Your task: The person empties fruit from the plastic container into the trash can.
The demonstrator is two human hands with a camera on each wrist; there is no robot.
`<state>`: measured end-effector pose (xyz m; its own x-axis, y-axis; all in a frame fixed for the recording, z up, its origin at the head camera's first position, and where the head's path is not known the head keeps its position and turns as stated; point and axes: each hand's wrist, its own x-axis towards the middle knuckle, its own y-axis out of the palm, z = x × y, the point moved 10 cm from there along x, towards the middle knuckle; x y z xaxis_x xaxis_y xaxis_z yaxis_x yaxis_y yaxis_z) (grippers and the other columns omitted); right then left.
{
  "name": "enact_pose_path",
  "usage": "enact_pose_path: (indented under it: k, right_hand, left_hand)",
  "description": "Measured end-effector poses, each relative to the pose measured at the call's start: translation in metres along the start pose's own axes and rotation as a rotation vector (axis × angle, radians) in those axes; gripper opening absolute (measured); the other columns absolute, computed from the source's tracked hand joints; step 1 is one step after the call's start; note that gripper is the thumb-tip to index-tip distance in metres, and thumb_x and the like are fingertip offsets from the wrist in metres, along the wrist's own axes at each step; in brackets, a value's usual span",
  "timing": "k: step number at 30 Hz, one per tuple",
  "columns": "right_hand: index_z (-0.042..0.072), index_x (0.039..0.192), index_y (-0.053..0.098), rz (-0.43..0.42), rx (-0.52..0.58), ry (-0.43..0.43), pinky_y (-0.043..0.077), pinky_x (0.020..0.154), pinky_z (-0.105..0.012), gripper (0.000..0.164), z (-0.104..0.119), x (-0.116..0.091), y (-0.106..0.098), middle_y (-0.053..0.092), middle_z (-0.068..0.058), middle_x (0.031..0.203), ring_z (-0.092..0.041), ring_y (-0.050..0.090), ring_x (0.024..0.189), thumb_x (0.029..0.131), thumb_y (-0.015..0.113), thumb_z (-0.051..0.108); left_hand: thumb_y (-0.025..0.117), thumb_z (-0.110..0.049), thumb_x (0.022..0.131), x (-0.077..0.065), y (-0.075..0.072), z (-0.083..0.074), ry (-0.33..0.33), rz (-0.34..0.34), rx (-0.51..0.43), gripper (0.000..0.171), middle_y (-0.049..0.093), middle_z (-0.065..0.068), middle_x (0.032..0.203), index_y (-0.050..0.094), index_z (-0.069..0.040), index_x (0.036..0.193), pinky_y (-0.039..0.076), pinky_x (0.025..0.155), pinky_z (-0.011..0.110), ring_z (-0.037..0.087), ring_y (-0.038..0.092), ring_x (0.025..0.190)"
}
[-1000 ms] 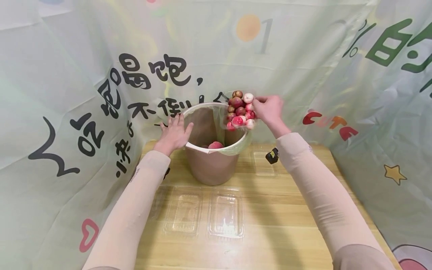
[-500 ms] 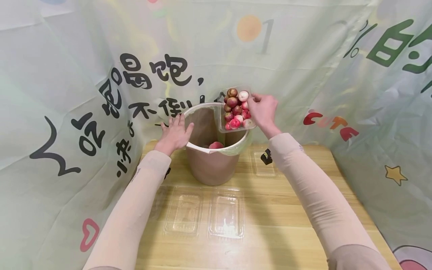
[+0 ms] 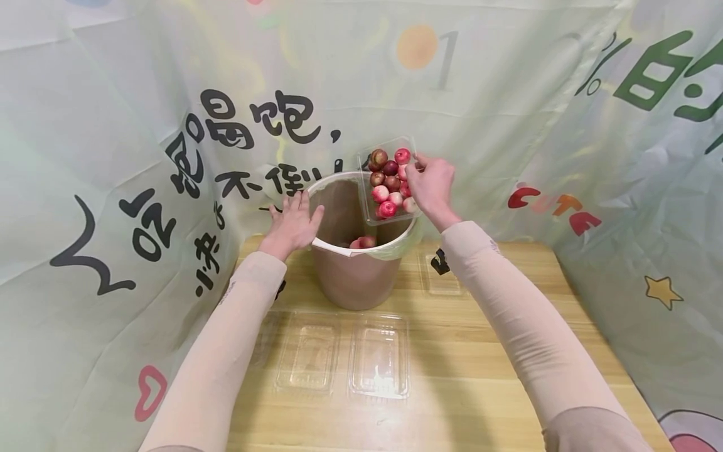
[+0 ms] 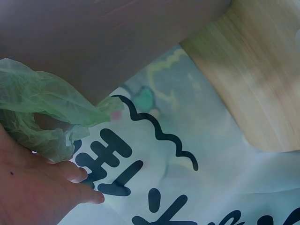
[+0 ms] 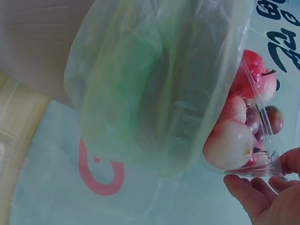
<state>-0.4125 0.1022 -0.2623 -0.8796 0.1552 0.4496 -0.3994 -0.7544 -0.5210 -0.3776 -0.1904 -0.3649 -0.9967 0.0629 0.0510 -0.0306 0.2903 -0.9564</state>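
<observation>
My right hand (image 3: 432,188) pinches the right edge of a clear plastic box (image 3: 395,219), held tilted over the far right rim of a brown bin (image 3: 356,276). Inside the box are several small red-and-white apples (image 5: 229,145) and brownish-purple plums (image 3: 376,179). In the right wrist view, thumb and fingers grip the box's edge. My left hand (image 3: 290,226) rests on the bin's left rim with its fingers spread. Pinkish fruit (image 3: 367,242) shows low inside the bin. A pale green plastic bag (image 5: 117,117) lines the bin and hangs over its rim.
Clear plastic boxes (image 3: 380,358) lie on the wooden table (image 3: 452,389) in front of the bin. Another clear container (image 3: 440,282) lies to its right, near a black object (image 3: 439,262) below my right sleeve. A printed cloth (image 3: 497,125) encloses the back and sides.
My right hand has moved left with the box, bringing it further over the bin. The fruit in the box has shifted, and more pink fruit shows in the bin. The left hand stays put.
</observation>
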Motion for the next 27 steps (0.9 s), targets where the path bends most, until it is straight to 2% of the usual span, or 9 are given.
enact_pose_path:
  k: [4,6,11,13,15,20,23,25,27]
  right_hand:
    - [0.009,0.137,0.068,0.024,0.035,-0.002,0.038,0.048,-0.016,0.041,0.002,-0.001,0.005,0.079,-0.014,0.117,-0.001,0.048,0.048,0.097,0.060,0.011]
    - [0.009,0.137,0.069,0.022,0.034,-0.010,0.042,0.052,-0.015,0.040,0.004,-0.002,0.005,0.080,-0.015,0.117,-0.001,0.051,0.051,0.098,0.060,0.012]
    - [0.007,0.137,0.069,0.013,0.067,-0.019,0.048,0.050,-0.015,0.038,0.005,-0.005,0.007,0.073,-0.015,0.131,-0.001,0.054,0.050,0.101,0.060,0.014]
    - [0.007,0.139,0.067,0.027,0.114,-0.003,0.046,0.041,-0.017,0.038,0.003,-0.006,0.010,0.071,-0.017,0.134,-0.001,0.052,0.043,0.102,0.060,0.014]
    - [0.007,0.139,0.067,0.027,0.136,-0.004,0.047,0.041,-0.018,0.038,0.003,-0.007,0.012,0.070,-0.017,0.136,-0.003,0.055,0.044,0.103,0.060,0.014]
    - [0.009,0.136,0.070,-0.002,0.103,-0.046,0.054,0.058,-0.015,0.034,0.007,-0.008,0.014,0.070,-0.012,0.135,-0.018,0.072,0.067,0.103,0.062,0.016]
    - [0.010,0.135,0.070,0.005,0.100,-0.053,0.059,0.072,-0.015,0.033,0.008,-0.009,0.016,0.068,-0.009,0.136,-0.024,0.079,0.090,0.104,0.063,0.017]
    - [0.009,0.136,0.069,0.030,0.131,-0.047,0.059,0.063,-0.018,0.034,0.008,-0.011,0.019,0.066,-0.010,0.139,-0.030,0.080,0.086,0.104,0.063,0.017]
    - [0.010,0.136,0.070,0.033,0.121,-0.062,0.054,0.059,-0.012,0.033,0.010,-0.012,0.019,0.067,-0.011,0.138,-0.024,0.079,0.085,0.104,0.064,0.018]
  left_hand:
    - [0.018,-0.053,0.111,0.001,0.001,0.000,0.000,0.003,-0.008,0.079,0.012,0.025,0.176,0.009,0.000,0.168,0.001,0.125,0.076,0.052,0.003,0.162]
    - [0.018,-0.053,0.111,0.002,0.002,0.000,0.001,0.005,-0.008,0.078,0.011,0.025,0.176,0.009,0.000,0.168,0.001,0.125,0.076,0.052,0.003,0.162]
    - [0.016,-0.055,0.111,0.001,0.001,0.000,0.003,0.004,0.003,0.080,0.012,0.025,0.175,0.009,0.000,0.168,0.002,0.125,0.077,0.052,0.005,0.161]
    - [0.015,-0.056,0.111,0.001,0.000,0.000,0.004,0.002,0.006,0.080,0.013,0.025,0.175,0.009,0.000,0.168,0.002,0.124,0.077,0.053,0.006,0.161]
    - [0.016,-0.055,0.111,0.001,0.000,0.000,0.004,0.000,0.005,0.080,0.013,0.026,0.175,0.010,0.000,0.168,0.002,0.124,0.077,0.053,0.007,0.161]
    - [0.019,-0.053,0.111,0.000,-0.001,-0.001,0.004,-0.003,0.003,0.079,0.013,0.026,0.175,0.011,0.001,0.168,0.003,0.124,0.078,0.053,0.007,0.161]
    - [0.019,-0.053,0.111,0.000,-0.001,0.000,0.003,-0.002,0.001,0.078,0.013,0.026,0.175,0.011,0.001,0.168,0.003,0.124,0.078,0.053,0.007,0.161]
    - [0.018,-0.053,0.111,0.000,-0.001,-0.001,0.002,0.000,0.004,0.078,0.013,0.026,0.175,0.011,0.001,0.168,0.003,0.124,0.077,0.053,0.007,0.161]
    - [0.017,-0.053,0.111,-0.001,-0.001,-0.001,0.001,0.001,0.004,0.079,0.012,0.025,0.175,0.011,0.001,0.168,0.003,0.124,0.077,0.052,0.007,0.161]
